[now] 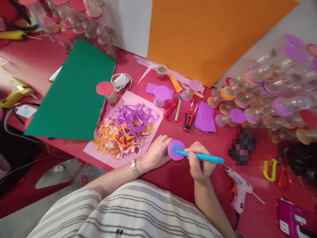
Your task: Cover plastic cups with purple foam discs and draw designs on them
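Observation:
My right hand (201,163) grips a blue felt-tip pen (205,157), its tip on a round purple paper disc (171,152). Blue scribbled lines cover the middle of that disc. At the disc's left edge, my left hand (157,152) holds it steady with bent fingers; whether anything lies beneath the disc is hidden. To the left, purple, orange and white paper scraps (126,129) are heaped on a pale pink sheet (119,164). Beyond my hands lie red-handled pliers (189,119), a small hammer (178,109) and a stack of purple cards (205,117).
A green board (71,96) lies at the left, and an orange board (193,36) leans at the back. Clear bottle pieces with paper discs (262,89) are piled at the right. A white glue gun (240,190) rests near my right forearm, its cord trailing off the near edge.

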Available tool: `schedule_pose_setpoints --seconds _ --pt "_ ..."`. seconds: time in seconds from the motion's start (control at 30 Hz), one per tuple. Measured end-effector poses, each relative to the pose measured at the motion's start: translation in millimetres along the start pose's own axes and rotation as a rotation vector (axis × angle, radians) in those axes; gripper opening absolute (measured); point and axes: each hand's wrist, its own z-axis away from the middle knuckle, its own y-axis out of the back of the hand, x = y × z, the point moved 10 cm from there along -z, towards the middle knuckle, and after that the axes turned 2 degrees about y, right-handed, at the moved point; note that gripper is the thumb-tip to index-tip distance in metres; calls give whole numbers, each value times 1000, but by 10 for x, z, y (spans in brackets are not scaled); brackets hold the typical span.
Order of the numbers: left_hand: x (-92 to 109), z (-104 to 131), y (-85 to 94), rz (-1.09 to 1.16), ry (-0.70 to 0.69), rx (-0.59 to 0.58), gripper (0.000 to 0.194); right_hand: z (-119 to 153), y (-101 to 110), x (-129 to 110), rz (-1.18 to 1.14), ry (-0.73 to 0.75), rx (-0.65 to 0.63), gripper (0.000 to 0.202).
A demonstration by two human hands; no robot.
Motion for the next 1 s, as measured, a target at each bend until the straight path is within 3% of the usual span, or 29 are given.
schedule_pose_setpoints --seconds 0.73,1.0 --pt "-63 -9 -4 -36 15 30 17 31 0 18 -66 -13 32 12" --pt "-127 -69 -20 -17 50 91 34 62 265 156 -112 -84 311 11"
